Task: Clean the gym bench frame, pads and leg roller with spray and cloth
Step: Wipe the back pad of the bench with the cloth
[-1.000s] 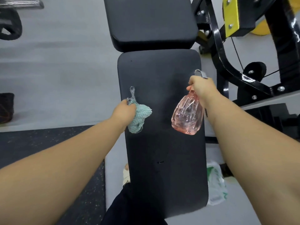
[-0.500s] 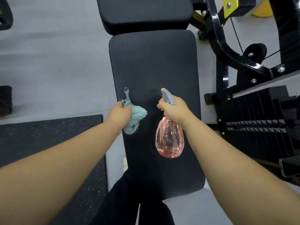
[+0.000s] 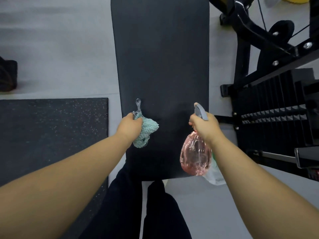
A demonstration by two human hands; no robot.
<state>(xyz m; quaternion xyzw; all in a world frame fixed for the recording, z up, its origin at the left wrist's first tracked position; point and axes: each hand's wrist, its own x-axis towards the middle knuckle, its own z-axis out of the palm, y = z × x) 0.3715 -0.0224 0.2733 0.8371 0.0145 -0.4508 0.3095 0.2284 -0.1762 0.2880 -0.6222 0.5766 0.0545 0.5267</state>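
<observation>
A long black bench pad (image 3: 160, 54) runs down the middle of the view, its near end above my dark trousers. My left hand (image 3: 129, 126) grips a bunched pale-green cloth (image 3: 146, 133) over the pad's left side, a checked loop sticking up from it. My right hand (image 3: 203, 125) holds a clear pink spray bottle (image 3: 196, 156) by its grey trigger head near the pad's right edge; the bottle hangs down below the hand. The bench frame under the pad and the leg roller are out of sight.
A black weight machine frame (image 3: 255, 33) and its weight stack (image 3: 279, 111) stand close on the right. A dark speckled rubber mat (image 3: 51, 135) lies on the grey floor at left. A white and green plastic bag (image 3: 215, 176) lies behind the bottle. A dark object (image 3: 7, 75) sits at the left edge.
The view has shifted down the pad toward its near end. My right hand has swung the bottle from the pad's middle out to its right edge. The cloth hand has stayed on the left side.
</observation>
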